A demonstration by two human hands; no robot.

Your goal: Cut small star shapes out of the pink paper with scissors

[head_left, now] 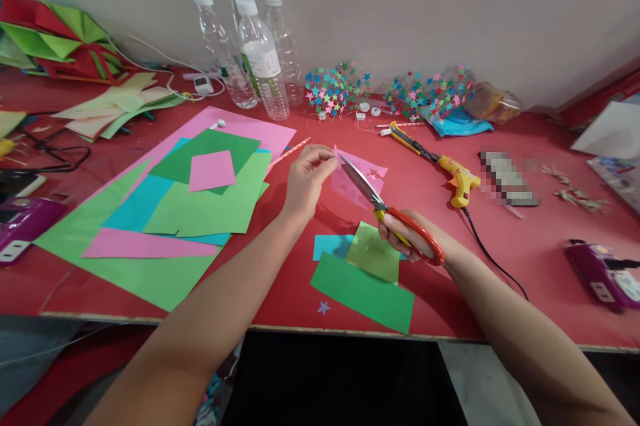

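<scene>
My left hand (306, 179) is closed in a pinch on a small piece of pink paper (336, 154). In my right hand (400, 243) is a pair of scissors (361, 181), its orange-red handle around the hand and its blades pointing up and left, the tips close to the pinched piece. Under the blades on the table lies a pink sheet (357, 178) with star shapes on it. Below my right hand are an olive-green piece (373, 253), a blue piece (327, 247) and a dark green strip (367, 296). A small pale star (323, 308) rests near the table's front edge.
Stacked coloured sheets (170, 283) cover the left of the red table (285, 279). Several plastic bottles (265, 59) and star-covered clusters (335, 89) stand along the wall. A yellow glue gun (459, 179) with its cord, a box cutter (405, 139) and a purple power strip (603, 273) are on the right.
</scene>
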